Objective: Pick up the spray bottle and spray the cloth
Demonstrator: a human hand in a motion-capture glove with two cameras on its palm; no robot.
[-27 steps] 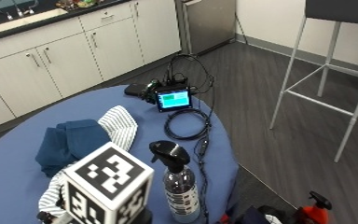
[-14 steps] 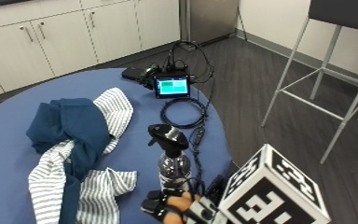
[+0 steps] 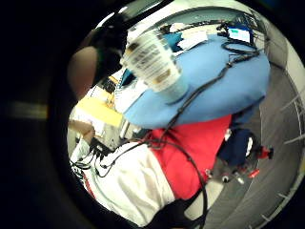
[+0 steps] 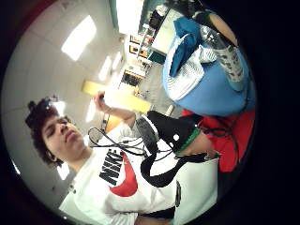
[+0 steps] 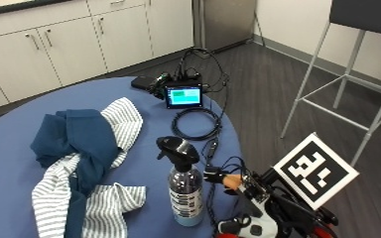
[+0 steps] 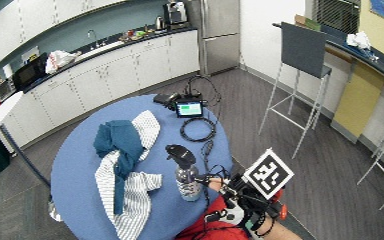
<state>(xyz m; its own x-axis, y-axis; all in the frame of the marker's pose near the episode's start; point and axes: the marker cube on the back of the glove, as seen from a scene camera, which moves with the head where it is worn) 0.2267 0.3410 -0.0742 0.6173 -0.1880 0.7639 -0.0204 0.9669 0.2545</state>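
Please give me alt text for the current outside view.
A gloved right hand reaches toward an upright spray bottle near the edge of a round blue table, not yet touching it. A striped cloth and a dark blue cloth lie crumpled beside the bottle.

The gloved right hand [image 5: 243,182] shows only fingertips beside the clear plastic spray bottle with a black trigger head [image 5: 184,191]; whether they touch it cannot be told. The bottle's label print is too small to read. The striped white-and-grey cloth [image 5: 104,208] is cut off by the outside view's lower edge, and the dark blue cloth [image 5: 78,136] covers part of it.
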